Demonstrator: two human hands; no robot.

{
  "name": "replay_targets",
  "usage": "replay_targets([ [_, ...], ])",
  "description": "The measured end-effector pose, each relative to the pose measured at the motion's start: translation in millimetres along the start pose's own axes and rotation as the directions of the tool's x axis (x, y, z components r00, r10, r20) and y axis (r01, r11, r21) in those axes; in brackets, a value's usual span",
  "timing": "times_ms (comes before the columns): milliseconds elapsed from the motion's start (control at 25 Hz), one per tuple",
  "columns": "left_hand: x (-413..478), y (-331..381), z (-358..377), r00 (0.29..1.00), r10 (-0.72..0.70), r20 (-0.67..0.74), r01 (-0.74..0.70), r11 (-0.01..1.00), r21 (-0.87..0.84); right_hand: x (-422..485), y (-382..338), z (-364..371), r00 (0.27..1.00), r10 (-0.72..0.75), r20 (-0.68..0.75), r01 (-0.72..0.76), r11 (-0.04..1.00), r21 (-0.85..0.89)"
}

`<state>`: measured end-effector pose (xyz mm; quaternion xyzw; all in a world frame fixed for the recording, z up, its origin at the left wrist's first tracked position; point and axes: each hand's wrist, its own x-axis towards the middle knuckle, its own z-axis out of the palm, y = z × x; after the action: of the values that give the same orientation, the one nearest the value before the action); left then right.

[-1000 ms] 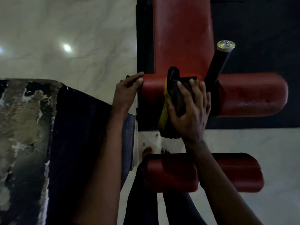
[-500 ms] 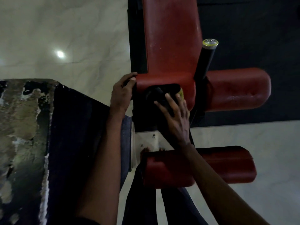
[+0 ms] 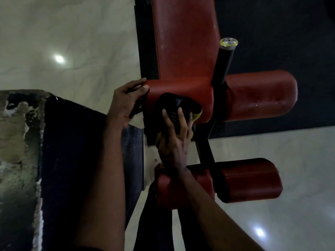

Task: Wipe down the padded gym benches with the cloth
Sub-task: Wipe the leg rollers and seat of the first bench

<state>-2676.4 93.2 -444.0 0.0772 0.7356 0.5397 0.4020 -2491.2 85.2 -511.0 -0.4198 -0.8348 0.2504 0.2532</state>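
On roller [image 3: 181,87]: dark, maybe yellow-edged cloth [image 3: 175,103].

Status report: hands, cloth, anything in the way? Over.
Right hand presses the cloth on the red pad. Left hand touches the pad's end. Black post stands close right of the cloth.

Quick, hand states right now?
Left hand: open, fingertips on the upper roller pad's end.
Right hand: open, spread fingers pressing the cloth onto that pad.
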Motion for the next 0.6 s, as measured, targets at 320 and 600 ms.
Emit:
replay_targets([
  [320, 4, -14, 51, 0.867, 0.489, 0.095, -0.437, 0.656, 0.615, 54, 35, -65, 0.996, 0.079, -0.030, -0.081, 0.994, -0.067],
  [600, 10, 0, 58, 0.918, 0.363, 0.158, -0.334, 0.494, 0.802, 123, 12, -71, 0.980, 0.198, 0.011, -0.192, 0.963, -0.190],
])
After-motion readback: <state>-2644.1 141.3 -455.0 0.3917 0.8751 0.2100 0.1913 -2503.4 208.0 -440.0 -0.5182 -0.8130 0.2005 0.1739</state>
